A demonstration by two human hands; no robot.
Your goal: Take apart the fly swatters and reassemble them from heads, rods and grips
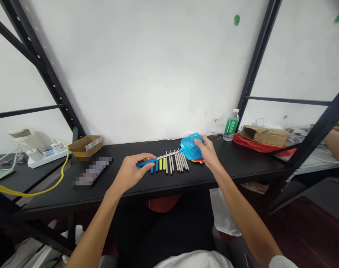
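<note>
A blue fly swatter is held just above the black table. My left hand is closed round its blue handle. My right hand pinches the blue mesh head at its right side. A thin metal rod joins handle and head. Under the swatter lies a row of loose parts: several blue and green handles and several grey metal rods. More coloured mesh heads in red and yellow lie under the blue head.
A cardboard box and a dark flat device sit left of the parts. A white power strip with a yellow cable lies further left. A green-labelled water bottle, a brown carton on red bags, and another person's arm are at the right.
</note>
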